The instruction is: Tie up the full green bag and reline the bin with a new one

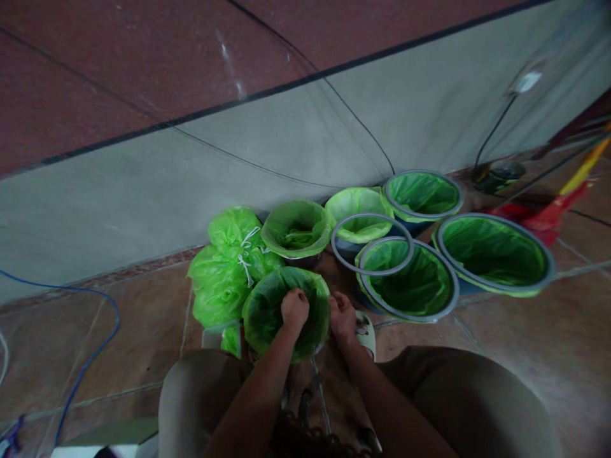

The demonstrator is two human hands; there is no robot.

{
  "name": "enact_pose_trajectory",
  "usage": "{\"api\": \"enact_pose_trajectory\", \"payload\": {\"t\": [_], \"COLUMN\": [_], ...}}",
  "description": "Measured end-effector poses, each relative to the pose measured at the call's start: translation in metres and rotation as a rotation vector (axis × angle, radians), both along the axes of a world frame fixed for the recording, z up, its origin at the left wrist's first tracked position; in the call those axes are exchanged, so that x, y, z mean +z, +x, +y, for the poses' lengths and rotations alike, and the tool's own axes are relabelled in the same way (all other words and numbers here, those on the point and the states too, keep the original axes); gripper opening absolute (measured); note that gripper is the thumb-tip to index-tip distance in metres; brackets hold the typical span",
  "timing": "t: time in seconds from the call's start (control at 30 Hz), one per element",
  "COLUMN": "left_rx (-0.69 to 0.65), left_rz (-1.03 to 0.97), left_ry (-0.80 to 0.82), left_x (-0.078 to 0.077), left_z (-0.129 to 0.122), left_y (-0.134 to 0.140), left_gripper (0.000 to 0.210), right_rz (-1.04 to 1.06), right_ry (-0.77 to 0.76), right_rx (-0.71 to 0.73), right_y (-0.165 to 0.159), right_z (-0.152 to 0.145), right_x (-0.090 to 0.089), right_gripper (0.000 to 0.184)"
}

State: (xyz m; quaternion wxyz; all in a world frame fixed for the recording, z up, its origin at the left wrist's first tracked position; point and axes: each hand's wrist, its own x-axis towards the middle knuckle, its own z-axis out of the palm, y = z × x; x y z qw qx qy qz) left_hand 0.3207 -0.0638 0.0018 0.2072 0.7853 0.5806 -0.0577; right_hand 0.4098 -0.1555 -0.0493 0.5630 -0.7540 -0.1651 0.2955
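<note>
A trash can lined with a translucent green trash bag [267, 312] stands between my knees, its bag folded out over the rim. My left hand [294, 310] reaches over the opening, fingers closed on a fold of the bag. At the right edge of the same can, my right hand [342, 316] is curled with its fingertips pinched at the bag's rim. Just behind is another can [296, 229] with a green liner and loose green plastic inside. Tied green bags [217, 286] with white drawstrings are heaped to the left.
To the right stand several lined cans, some with grey rim rings [496, 254]. A loose grey ring [337, 248] leans across two of them. A clear plastic box [214, 337] sits by my left knee. A blue cable [102, 350] crosses the tiles; a red dustpan [548, 219] is far right.
</note>
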Motion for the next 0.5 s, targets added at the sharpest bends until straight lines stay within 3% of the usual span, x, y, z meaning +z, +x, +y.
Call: {"api": "enact_pose_trajectory", "payload": {"t": [0.07,0.2,0.33,0.5], "left_rx": [0.009,-0.305,-0.546,-0.604], "left_rz": [-0.144,-0.346,-0.283,-0.240], "left_ry": [0.101,0.086,-0.028,-0.081], "left_x": [0.011,0.018,0.010,-0.001], "left_z": [0.007,0.023,0.037,0.045], "left_y": [0.008,0.024,0.027,0.024], "left_gripper": [0.033,0.026,0.031,0.042], "right_rz": [-0.109,-0.236,-0.274,-0.239], "right_ry": [-0.032,-0.034,-0.109,-0.181], "right_rx": [-0.041,0.028,0.182,0.281], "right_y": [0.002,0.003,-0.001,-0.002], "right_z": [0.001,0.005,0.007,0.003], "right_x": [0.006,0.016,0.013,0.005], "right_gripper": [0.045,0.043,0.039,0.042]}}
